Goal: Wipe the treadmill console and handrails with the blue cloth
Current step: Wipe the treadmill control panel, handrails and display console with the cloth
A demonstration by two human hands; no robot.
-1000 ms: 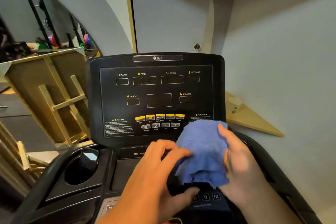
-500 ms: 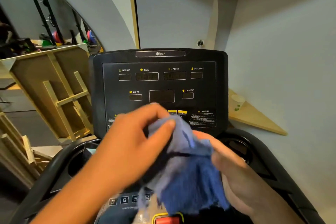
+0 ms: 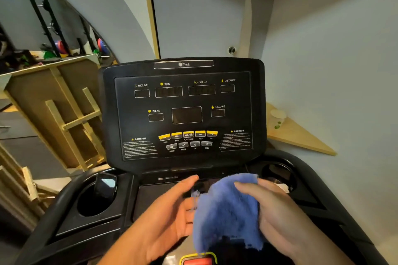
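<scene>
Fingers (image 3: 245, 187) of right hand (image 3: 277, 215) around blue cloth (image 3: 226, 211)

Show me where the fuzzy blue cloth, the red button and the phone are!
Fuzzy blue cloth (image 3: 226, 211), head view: middle of its draped front.
Red button with yellow surround (image 3: 198, 261), head view: its red top.
Dark phone (image 3: 105, 187), head view: its screen, standing in the left cup holder.

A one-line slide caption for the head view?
Right hand holds blue cloth below treadmill console; left hand open beside it.

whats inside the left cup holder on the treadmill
A dark smartphone stands tilted inside the round black left cup holder, its glossy screen catching light. Its lower end sinks into shadow, so the holder's bottom cannot be seen.
</scene>
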